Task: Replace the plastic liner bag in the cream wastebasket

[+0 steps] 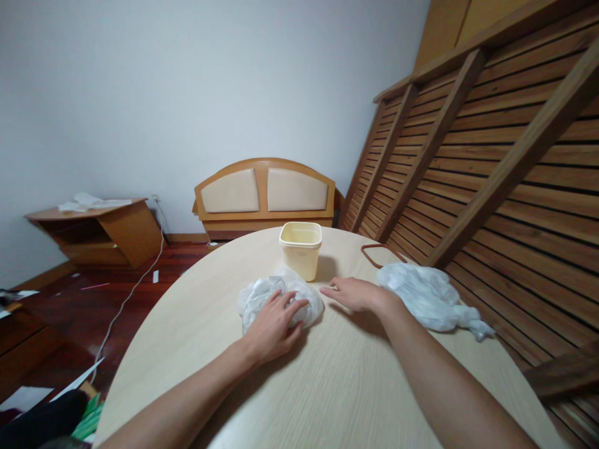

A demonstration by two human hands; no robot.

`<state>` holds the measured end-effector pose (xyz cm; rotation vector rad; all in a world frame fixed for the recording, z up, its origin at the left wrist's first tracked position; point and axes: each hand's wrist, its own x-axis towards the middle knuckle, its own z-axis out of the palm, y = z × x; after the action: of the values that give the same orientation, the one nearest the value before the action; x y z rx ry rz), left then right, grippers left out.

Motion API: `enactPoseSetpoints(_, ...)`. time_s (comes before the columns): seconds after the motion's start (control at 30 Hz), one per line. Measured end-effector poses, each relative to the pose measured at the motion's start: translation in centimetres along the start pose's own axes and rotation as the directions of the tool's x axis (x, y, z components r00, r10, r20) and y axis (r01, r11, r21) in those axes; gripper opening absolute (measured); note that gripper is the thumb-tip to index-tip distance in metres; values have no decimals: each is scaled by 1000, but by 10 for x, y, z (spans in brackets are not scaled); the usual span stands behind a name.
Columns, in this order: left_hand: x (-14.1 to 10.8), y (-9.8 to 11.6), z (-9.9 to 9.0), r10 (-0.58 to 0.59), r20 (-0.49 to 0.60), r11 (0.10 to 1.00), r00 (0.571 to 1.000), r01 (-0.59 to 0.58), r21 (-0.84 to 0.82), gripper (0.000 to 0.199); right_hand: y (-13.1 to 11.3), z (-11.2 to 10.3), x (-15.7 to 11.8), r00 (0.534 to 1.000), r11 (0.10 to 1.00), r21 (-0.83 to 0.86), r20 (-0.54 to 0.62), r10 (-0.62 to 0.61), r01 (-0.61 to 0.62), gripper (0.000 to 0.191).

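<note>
A crumpled white translucent plastic bag (259,291) lies on the round, pale wood-grain table (374,374). My left hand (276,321) rests on top of the bag with its fingers spread, not closed round it. To the right of this bag, my right hand (354,294) hovers low over the table, fingers stretched out to the left and holding nothing. Just behind the bag stands a cream-yellow square plastic container (300,252), upright and without a lid. Beside my right forearm sits a second, fuller white plastic bag (423,296), bunched up at its near end.
A brown rounded frame-like ring (369,255) lies near the table's far right edge. Slatted wooden panels (505,162) lean close on the right. Beyond the table are a headboard (264,190) and a low cabinet (126,231). A white cable (126,302) crosses the floor.
</note>
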<state>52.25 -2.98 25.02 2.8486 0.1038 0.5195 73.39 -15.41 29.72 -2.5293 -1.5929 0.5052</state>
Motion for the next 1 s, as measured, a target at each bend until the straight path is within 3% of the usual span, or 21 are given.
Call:
enactPoseSetpoints(0.13, 1, 9, -7, 104, -47, 976, 993, -111, -185, 51, -17, -15, -17, 969, 957, 153, -45, -242, 247, 63)
enactPoseSetpoints(0.23, 3, 2, -14, 86, -163, 982, 983, -111, -154, 51, -28, -18, -23, 922, 912, 134, -71, -382, 388, 62)
enactPoseSetpoints(0.37, 5, -20, -11, -145, -304, 989, 942, 124, -87, 48, -35, -20, -26, 945, 946, -65, -64, -321, 317, 25)
enactPoseSetpoints(0.47, 6, -33, -4, -258, -211, 960, 943, 226, -164, 53, -31, -29, -30, 963, 955, -179, -86, -256, 237, 15)
enactPoseSetpoints(0.63, 6, -37, 2, -340, -53, 903, 939, 310, -297, 47, -23, -38, -37, 958, 966, -216, -217, -188, 140, 24)
enactPoseSetpoints(0.73, 8, -34, 1, -338, -54, 866, 940, 288, -410, 38, -30, -33, -38, 925, 957, -189, -271, -268, 222, 31)
enactPoseSetpoints(0.8, 9, -30, -2, -279, -85, 849, 957, 204, -487, 32, -39, -29, -38, 908, 942, -185, -270, -322, 279, 36)
enactPoseSetpoints(0.9, 11, -22, -9, -164, -117, 840, 979, 77, -538, 25, -48, -28, -36, 921, 945, -209, -248, -300, 252, 18)
enactPoseSetpoints(1.0, 11, -18, -11, -156, -123, 841, 980, 66, -537, 28, -43, -36, -36, 917, 963, -163, -306, -257, 215, 15)
